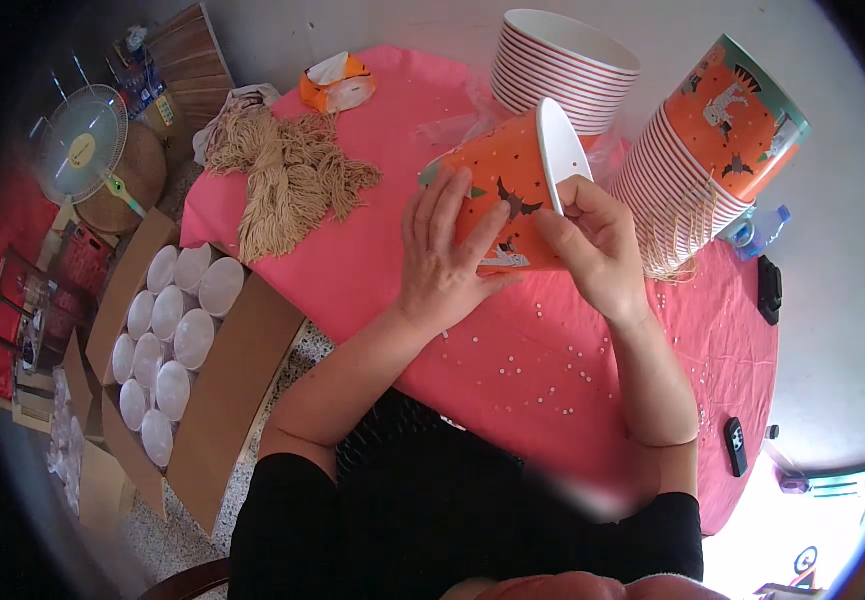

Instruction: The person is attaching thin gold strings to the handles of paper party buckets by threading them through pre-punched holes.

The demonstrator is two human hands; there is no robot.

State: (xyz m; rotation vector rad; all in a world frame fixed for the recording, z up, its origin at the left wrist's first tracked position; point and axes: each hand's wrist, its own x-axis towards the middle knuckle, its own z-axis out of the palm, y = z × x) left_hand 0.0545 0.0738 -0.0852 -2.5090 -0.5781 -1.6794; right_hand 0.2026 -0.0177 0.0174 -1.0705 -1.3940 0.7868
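Note:
An orange paper bucket (488, 165) printed with dark bats is tilted over the table, its white rim facing right. My left hand (443, 245) wraps the bucket's near left side, fingers spread across its wall. At the rim, my right hand (601, 240) pinches with thumb outside and fingers curled near the edge; whether a cord is also in that pinch cannot be seen. To the right leans a tall stack of matching paper buckets (678, 165), with thin tan cords (681, 235) hanging along its lower part. Behind rises another nested stack of buckets (565, 75).
A bundle of tan cords (278, 175) lies at left beside an orange packet (339, 83). Small white discs (541, 378) dot the pink tablecloth (373, 300). A remote (736, 446) and a bottle (765, 232) are at right. On the floor, a carton (238, 360) holds stacked clear cups (194, 338).

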